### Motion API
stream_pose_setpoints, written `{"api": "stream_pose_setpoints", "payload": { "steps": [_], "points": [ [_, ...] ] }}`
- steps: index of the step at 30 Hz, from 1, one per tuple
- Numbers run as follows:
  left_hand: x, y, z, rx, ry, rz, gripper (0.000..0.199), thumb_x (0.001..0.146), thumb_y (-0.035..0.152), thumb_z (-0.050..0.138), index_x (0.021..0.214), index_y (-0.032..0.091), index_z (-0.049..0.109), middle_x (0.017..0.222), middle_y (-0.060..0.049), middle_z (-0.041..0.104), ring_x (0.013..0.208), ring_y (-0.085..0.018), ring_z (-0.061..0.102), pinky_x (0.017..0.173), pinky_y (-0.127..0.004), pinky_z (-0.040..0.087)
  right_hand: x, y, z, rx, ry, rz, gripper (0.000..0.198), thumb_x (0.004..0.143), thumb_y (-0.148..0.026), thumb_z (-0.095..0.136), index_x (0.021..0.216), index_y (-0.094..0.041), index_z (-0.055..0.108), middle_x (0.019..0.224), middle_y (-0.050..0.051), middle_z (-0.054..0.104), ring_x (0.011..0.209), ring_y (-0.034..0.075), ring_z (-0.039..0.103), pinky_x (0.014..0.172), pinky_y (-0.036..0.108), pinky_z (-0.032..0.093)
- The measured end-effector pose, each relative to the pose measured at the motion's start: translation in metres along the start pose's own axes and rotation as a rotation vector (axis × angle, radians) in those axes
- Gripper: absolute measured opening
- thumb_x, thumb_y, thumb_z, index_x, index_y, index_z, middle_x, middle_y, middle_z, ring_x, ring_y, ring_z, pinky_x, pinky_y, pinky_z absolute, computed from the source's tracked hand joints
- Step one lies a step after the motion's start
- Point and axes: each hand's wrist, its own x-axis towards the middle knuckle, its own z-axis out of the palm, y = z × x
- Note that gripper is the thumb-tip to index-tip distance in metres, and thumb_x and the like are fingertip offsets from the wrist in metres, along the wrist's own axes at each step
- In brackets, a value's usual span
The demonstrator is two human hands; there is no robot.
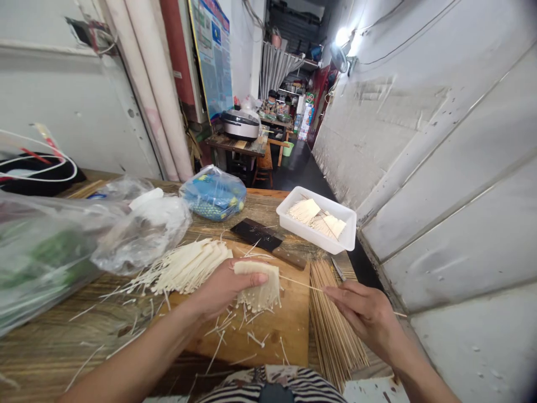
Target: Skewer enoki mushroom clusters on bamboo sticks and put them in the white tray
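Note:
My left hand grips a flat bunch of enoki mushrooms above the wooden cutting board, thumb across its front. In my right hand is a thin bamboo skewer; its left end meets the right edge of the bunch, and how deep it sits inside I cannot tell. A pile of enoki mushrooms lies left of my left hand. Loose stems are scattered over the board. Behind the bunch rests a cleaver with a wooden handle. Many bamboo skewers lie beneath my right hand.
A white plastic tub with skewered enoki stands at the back right. Plastic bags and a blue bagged bundle sit at the left and back. A small blade lies by the skewers. Farther off, a person sits at a table.

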Motion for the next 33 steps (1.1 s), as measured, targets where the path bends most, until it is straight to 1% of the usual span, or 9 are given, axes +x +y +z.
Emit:
{"api": "stream_pose_setpoints", "payload": {
  "steps": [5, 11, 17, 20, 25, 29, 33],
  "points": [
    [0.001, 0.000, -0.001, 0.028, -0.009, 0.003, 0.028, 0.064, 0.032, 0.078, 0.087, 0.018, 0.073, 0.086, -0.003, 0.076, 0.075, -0.018, 0.066, 0.073, -0.030, 0.051, 0.006, 0.000, -0.002, 0.041, 0.025, -0.034, 0.033, 0.089, -0.007, 0.048, 0.115, -0.021, 0.062, 0.072, 0.002, 0.056, 0.060, 0.011, 0.051, 0.054, 0.022, 0.038],
    [0.003, 0.003, 0.000, 0.054, -0.052, 0.008, 0.027, 0.064, 0.032, 0.078, 0.088, 0.020, 0.075, 0.089, -0.002, 0.076, 0.077, -0.016, 0.066, 0.078, -0.029, 0.049, 0.011, 0.004, -0.002, 0.098, 0.006, -0.050, 0.036, 0.089, -0.005, 0.048, 0.117, -0.023, 0.061, 0.070, 0.001, 0.052, 0.059, 0.010, 0.048, 0.053, 0.022, 0.035],
    [0.002, 0.009, 0.004, 0.108, -0.051, 0.023, 0.026, 0.063, 0.034, 0.078, 0.086, 0.022, 0.075, 0.089, -0.002, 0.076, 0.079, -0.016, 0.066, 0.082, -0.030, 0.049, 0.014, 0.008, -0.002, 0.232, -0.014, 0.002, 0.031, 0.090, -0.009, 0.049, 0.112, -0.024, 0.064, 0.070, 0.000, 0.052, 0.060, 0.010, 0.051, 0.054, 0.022, 0.037],
    [0.001, 0.011, 0.005, 0.153, -0.050, 0.041, 0.027, 0.063, 0.035, 0.078, 0.086, 0.022, 0.075, 0.089, -0.003, 0.076, 0.079, -0.018, 0.067, 0.080, -0.031, 0.049, 0.017, 0.008, -0.002, 0.260, -0.006, 0.006, 0.028, 0.090, -0.011, 0.050, 0.109, -0.023, 0.067, 0.068, 0.000, 0.052, 0.059, 0.010, 0.051, 0.053, 0.021, 0.037],
    [-0.004, 0.015, 0.005, 0.258, -0.024, 0.080, 0.027, 0.064, 0.037, 0.076, 0.086, 0.021, 0.076, 0.087, -0.004, 0.076, 0.076, -0.020, 0.067, 0.075, -0.032, 0.050, 0.022, 0.009, 0.001, 0.286, -0.009, 0.030, 0.026, 0.091, -0.015, 0.050, 0.105, -0.024, 0.069, 0.062, -0.002, 0.048, 0.054, 0.010, 0.047, 0.050, 0.021, 0.035],
    [-0.006, 0.017, 0.005, 0.271, -0.042, 0.121, 0.024, 0.065, 0.035, 0.076, 0.085, 0.021, 0.076, 0.088, -0.004, 0.076, 0.078, -0.020, 0.067, 0.074, -0.031, 0.050, 0.026, 0.010, 0.002, 0.337, -0.017, 0.054, 0.023, 0.090, -0.018, 0.052, 0.102, -0.025, 0.071, 0.061, -0.002, 0.050, 0.055, 0.010, 0.048, 0.050, 0.021, 0.036],
    [-0.008, 0.019, 0.005, 0.283, -0.029, 0.127, 0.023, 0.066, 0.034, 0.075, 0.085, 0.022, 0.076, 0.088, -0.003, 0.076, 0.077, -0.019, 0.067, 0.074, -0.030, 0.050, 0.031, 0.009, 0.004, 0.383, -0.016, 0.080, 0.020, 0.089, -0.018, 0.054, 0.097, -0.022, 0.072, 0.062, -0.001, 0.051, 0.055, 0.010, 0.049, 0.051, 0.021, 0.036]
  ]
}}
